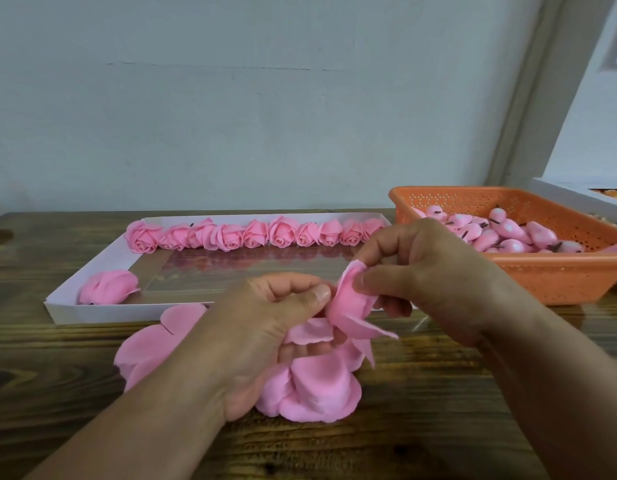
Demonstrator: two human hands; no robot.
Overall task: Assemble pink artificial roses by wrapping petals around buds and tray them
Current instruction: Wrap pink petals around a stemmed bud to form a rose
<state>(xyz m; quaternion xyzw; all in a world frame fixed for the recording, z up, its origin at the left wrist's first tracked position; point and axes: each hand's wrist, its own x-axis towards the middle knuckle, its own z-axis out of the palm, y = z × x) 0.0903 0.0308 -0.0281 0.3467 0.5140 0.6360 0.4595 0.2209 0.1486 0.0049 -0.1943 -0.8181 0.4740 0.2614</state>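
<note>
I have both hands together over the table (pixel 75 368), just in front of the tray (pixel 92 311). My left hand (pixel 265 327) pinches the half-made rose (pixel 348 303) between thumb and curled fingers, with loose petal layers (pixel 320 386) hanging under the palm. My right hand (pixel 417 268) pinches the upper petal at its edge, fingers curled round it. Whether a bud sits inside the wrap I cannot tell; the petals hide it.

The rose stands between the two hands, its long axis roughly upright and tilted a little to the right. The tray lies beyond and to the left, so my left hand is the nearer one for placing. A row of roses (pixel 255 233) fills its far edge, and a single one (pixel 107 287) lies at the near left corner. Buds (pixel 511 233) wait in the basket (pixel 559 275) on the right, nearer my right hand. More petals (pixel 151 348) lie flat on the table under my left forearm.
</note>
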